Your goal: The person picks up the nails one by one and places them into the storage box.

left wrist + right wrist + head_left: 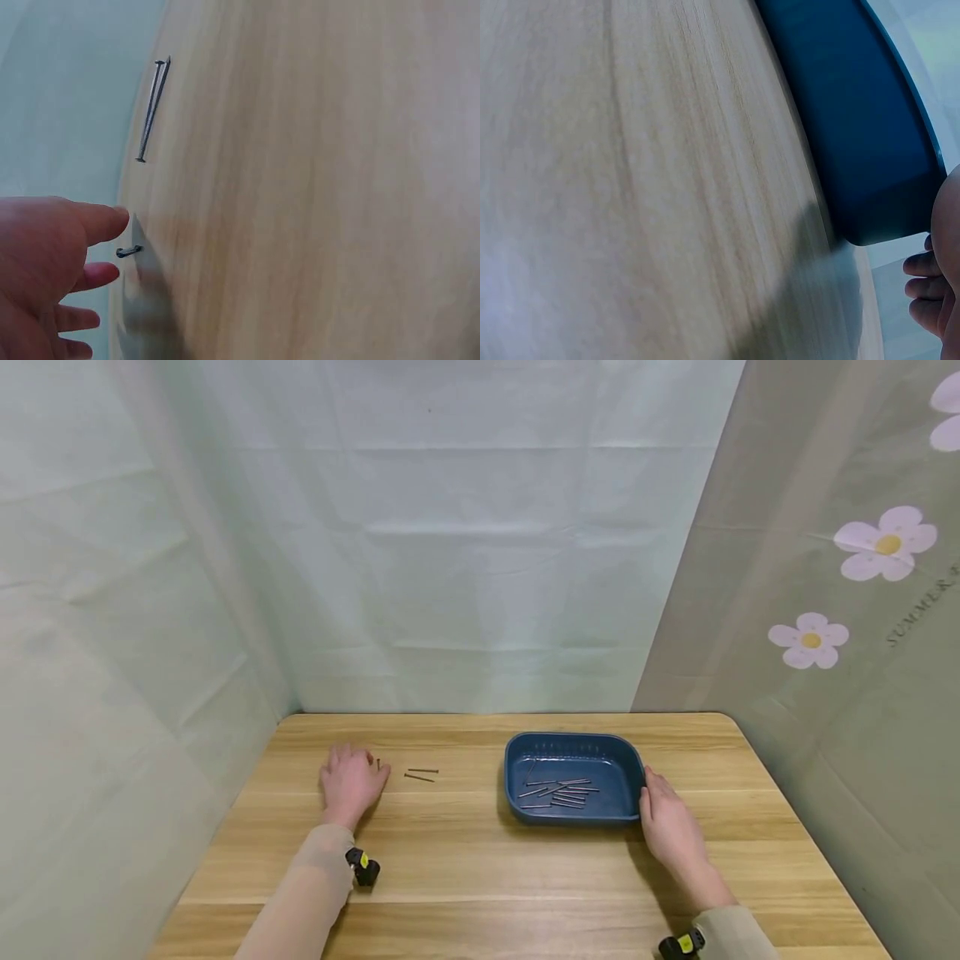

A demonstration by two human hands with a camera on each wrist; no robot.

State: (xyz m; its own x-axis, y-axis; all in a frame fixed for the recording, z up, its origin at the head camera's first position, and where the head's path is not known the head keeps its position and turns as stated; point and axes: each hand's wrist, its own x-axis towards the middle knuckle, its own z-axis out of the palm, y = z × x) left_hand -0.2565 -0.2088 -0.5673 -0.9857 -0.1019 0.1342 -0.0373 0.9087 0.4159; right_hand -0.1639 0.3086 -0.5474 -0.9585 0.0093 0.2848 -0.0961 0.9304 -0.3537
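Observation:
A single nail [129, 251] lies on the table between the parted thumb and forefinger of my left hand [353, 781], and in the left wrist view neither seems to pinch it. Two more nails [422, 774] lie side by side just to the right of that hand. Against the right end of a blue rectangular dish [576, 819] rests my right hand [671, 827], its fingers fairly straight along the wall. Inside the dish, several nails [568, 792] are scattered over the bottom. The right wrist view shows the dish's outer side and only part of the hand.
A wooden table [465, 877] carries everything. Behind it hangs a pale curtain [480, 568], and on the right is a sheet with printed flowers [811, 641]. Each wrist wears a small black camera [363, 867].

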